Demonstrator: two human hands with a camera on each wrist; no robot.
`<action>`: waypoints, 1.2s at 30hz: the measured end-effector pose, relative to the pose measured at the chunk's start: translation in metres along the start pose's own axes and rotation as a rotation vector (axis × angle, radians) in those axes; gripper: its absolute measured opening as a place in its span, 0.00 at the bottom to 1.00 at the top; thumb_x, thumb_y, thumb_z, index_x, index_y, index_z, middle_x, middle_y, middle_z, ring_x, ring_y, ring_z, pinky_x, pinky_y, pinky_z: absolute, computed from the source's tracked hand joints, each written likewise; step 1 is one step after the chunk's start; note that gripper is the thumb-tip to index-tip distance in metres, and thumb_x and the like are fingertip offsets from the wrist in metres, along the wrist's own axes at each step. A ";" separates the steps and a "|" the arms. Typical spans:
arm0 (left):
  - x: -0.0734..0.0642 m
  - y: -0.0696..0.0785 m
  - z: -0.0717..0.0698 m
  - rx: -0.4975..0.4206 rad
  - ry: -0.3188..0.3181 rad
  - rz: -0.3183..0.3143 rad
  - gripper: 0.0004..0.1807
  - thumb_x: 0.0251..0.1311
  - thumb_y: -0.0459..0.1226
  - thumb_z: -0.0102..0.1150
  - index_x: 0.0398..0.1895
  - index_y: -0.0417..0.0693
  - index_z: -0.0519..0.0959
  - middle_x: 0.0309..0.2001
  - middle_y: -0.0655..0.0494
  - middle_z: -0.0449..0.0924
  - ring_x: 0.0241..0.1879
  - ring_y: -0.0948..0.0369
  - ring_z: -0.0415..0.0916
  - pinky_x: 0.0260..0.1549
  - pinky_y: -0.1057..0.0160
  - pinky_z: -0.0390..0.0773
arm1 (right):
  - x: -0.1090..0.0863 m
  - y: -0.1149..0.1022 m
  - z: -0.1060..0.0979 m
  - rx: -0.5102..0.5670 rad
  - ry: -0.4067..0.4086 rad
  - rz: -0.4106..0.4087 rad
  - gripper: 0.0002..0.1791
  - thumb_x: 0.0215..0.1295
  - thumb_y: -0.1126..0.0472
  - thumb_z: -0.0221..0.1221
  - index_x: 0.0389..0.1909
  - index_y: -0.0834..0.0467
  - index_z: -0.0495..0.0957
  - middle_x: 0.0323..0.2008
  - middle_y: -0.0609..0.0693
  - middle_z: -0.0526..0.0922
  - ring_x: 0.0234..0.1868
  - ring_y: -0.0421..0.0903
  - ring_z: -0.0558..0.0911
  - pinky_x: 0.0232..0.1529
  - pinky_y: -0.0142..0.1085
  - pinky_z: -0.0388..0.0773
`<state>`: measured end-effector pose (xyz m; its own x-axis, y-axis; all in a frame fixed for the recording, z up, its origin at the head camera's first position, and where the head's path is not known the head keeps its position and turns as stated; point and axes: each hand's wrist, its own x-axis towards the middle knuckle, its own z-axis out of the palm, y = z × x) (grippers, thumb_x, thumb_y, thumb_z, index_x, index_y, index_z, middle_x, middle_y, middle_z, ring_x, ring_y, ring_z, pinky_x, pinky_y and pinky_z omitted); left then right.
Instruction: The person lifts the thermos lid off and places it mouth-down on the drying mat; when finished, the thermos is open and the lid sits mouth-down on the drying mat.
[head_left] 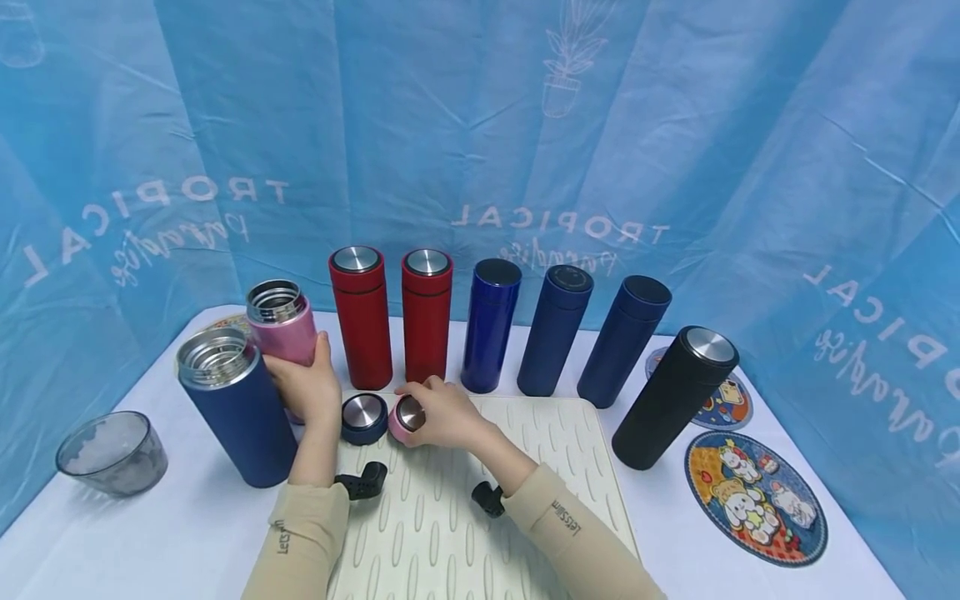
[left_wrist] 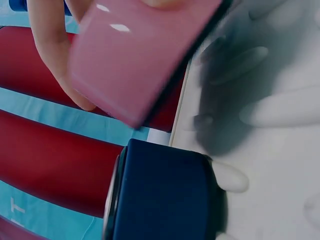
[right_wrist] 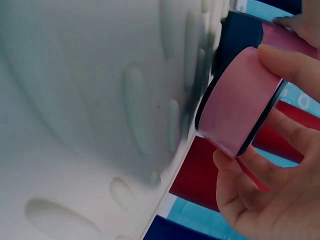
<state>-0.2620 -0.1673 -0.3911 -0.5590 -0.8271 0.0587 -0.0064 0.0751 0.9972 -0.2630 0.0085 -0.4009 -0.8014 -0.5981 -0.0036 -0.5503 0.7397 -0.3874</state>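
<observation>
My left hand point(head_left: 311, 387) grips an uncapped pink thermos point(head_left: 288, 333), whose steel mouth faces up, just behind an uncapped navy thermos point(head_left: 243, 417). My right hand point(head_left: 450, 417) pinches a pink lid point(right_wrist: 240, 100) with a steel top between thumb and fingers. The pink lid is tilted over the front of the others' bases, slightly above the mat in the left wrist view, where its shadow shows. Beside it, a navy lid point(head_left: 364, 417) with a steel top sits on the ribbed cream mat point(head_left: 427, 517). In the left wrist view, the left hand is out of sight.
Two red thermoses point(head_left: 362, 325), a glossy blue one point(head_left: 491, 333), two navy ones point(head_left: 555, 333) and a black one point(head_left: 671, 400) stand capped behind and right. A grey glass bowl point(head_left: 112, 458) is at left; round cartoon coasters point(head_left: 757, 500) lie at right.
</observation>
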 end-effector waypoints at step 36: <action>0.002 -0.006 0.000 0.024 0.003 0.030 0.48 0.55 0.49 0.60 0.70 0.45 0.42 0.68 0.45 0.53 0.67 0.54 0.53 0.66 0.57 0.51 | -0.018 0.006 -0.007 0.255 0.105 0.089 0.33 0.55 0.51 0.64 0.62 0.50 0.66 0.60 0.51 0.69 0.61 0.53 0.67 0.56 0.48 0.69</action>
<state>-0.2627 -0.1696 -0.3965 -0.5566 -0.8261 0.0883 -0.0102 0.1131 0.9935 -0.2540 0.0260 -0.3968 -0.8714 -0.4888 0.0423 -0.4102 0.6786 -0.6093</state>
